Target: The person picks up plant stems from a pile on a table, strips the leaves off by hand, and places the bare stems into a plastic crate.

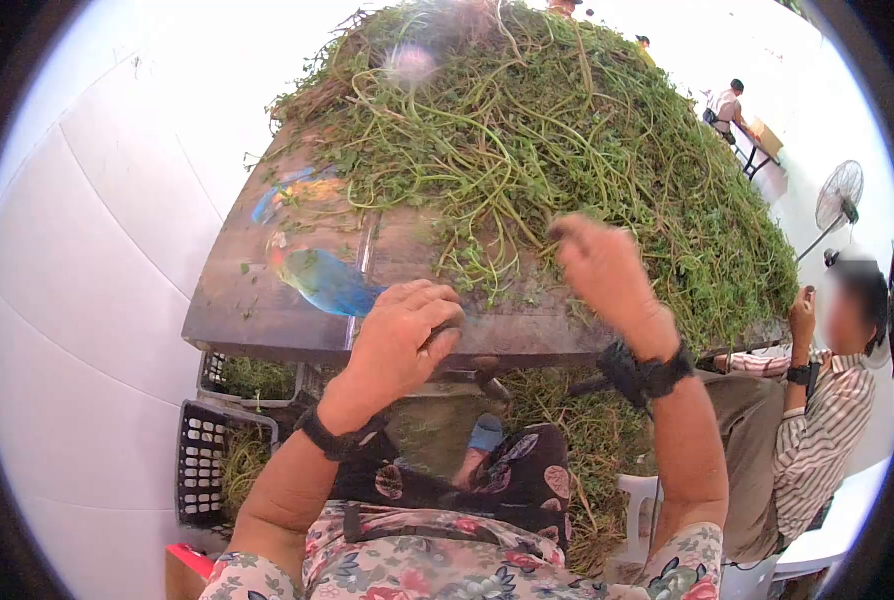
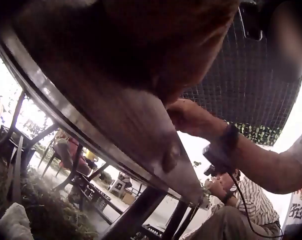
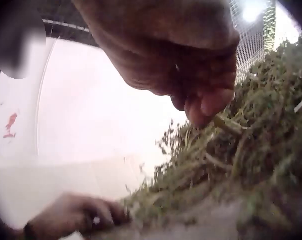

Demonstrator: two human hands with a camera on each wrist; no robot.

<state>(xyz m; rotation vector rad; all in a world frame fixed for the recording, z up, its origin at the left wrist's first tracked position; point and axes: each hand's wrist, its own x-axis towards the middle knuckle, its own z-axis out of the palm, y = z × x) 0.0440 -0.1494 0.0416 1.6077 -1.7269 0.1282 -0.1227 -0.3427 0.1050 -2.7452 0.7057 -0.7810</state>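
A large heap of leafy green stems [image 1: 527, 130] covers much of the dark tabletop [image 1: 257, 320]. At the heap's near edge, my right hand [image 1: 612, 275] has its thumb and fingers drawn together. In the right wrist view that hand [image 3: 191, 75] pinches the end of a green stem [image 3: 226, 125] that runs into the heap. My left hand [image 1: 402, 335] is at the table's front edge, beside a painted blue and green parrot [image 1: 322, 280]. Its fingers are loosely bent, with nothing visible in them; the palm side is hidden.
Black crates [image 1: 199, 470] with greens stand below the table at left. More stems [image 1: 587, 460] lie on the floor underneath. To the right sits a person in a striped shirt [image 1: 827, 440], near a standing fan [image 1: 840, 195]. Another person [image 1: 724, 105] is farther back by a small table.
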